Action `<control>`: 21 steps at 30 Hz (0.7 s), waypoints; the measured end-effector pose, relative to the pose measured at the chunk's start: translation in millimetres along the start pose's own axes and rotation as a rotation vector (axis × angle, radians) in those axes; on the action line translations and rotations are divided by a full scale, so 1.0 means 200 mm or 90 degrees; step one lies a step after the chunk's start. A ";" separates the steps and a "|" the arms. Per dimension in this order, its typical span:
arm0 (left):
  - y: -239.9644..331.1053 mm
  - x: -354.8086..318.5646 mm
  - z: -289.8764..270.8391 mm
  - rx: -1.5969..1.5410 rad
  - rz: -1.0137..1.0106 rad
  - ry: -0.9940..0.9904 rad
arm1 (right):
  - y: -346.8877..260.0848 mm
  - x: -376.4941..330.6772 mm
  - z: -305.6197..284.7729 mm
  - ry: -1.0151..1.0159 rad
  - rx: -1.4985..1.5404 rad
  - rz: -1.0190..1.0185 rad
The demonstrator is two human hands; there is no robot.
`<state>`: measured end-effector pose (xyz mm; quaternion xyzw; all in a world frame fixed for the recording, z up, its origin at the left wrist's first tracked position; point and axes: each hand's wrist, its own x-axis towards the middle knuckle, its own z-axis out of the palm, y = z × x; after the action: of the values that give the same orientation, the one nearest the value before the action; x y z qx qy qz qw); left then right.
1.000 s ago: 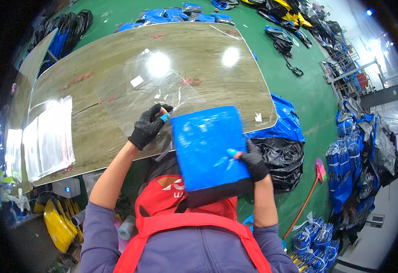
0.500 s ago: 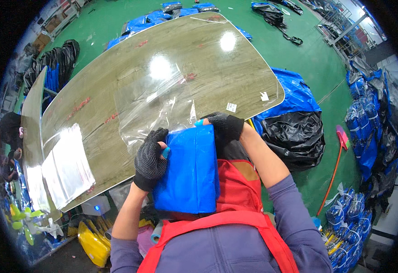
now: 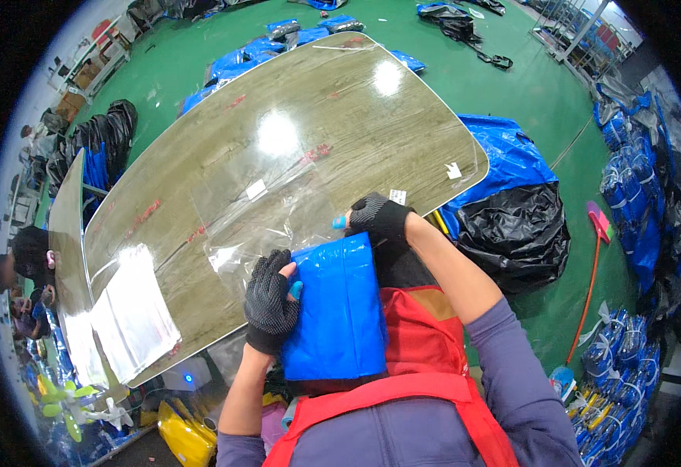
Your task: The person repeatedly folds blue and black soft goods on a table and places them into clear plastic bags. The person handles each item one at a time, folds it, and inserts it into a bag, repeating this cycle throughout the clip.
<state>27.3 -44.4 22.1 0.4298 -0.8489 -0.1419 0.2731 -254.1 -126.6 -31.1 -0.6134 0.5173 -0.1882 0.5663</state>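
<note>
A folded blue plastic sheet [image 3: 336, 315] rests at the table's near edge, against my red apron. My left hand [image 3: 272, 303], in a black dotted glove with bare fingertips, lies along its left side. Its fingers are stretched out and the blue-wrapped thumb is apart, near the sheet. At the far right corner of the sheet, my right hand [image 3: 379, 218] has its gloved fingers curled. Its blue-wrapped tip is by the near edge of a clear plastic bag [image 3: 235, 214]. Whatever those fingers hold is hidden. The bag lies flat on the wood-patterned table [image 3: 387, 132].
Silvery-white film [image 3: 134, 303] covers the table's left part. A black and blue bundle [image 3: 511, 233] sits right of the table. Tied blue bundles [image 3: 616, 358] and a long-handled dustpan [image 3: 585, 296] stand further right. Another person [image 3: 29, 257] is at far left, near a small green fan [image 3: 66, 405].
The view has shifted slightly, and the blue sheet and both hands appear a little lower and further right. My left fingers have straightened out.
</note>
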 end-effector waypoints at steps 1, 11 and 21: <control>0.01 -0.01 -0.01 -0.001 -0.005 0.005 | 0.01 0.02 0.02 -0.023 -0.072 -0.095; -0.01 -0.08 0.00 0.010 -0.040 0.016 | -0.05 0.02 0.00 0.252 -0.015 0.033; 0.01 -0.10 0.00 0.028 -0.053 0.028 | -0.11 0.13 0.06 0.067 -0.090 -0.118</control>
<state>36.3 -27.5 16.8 0.4738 -0.8268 -0.1252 0.2760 -225.7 -145.8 -24.1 -0.6862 0.4992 -0.2349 0.4741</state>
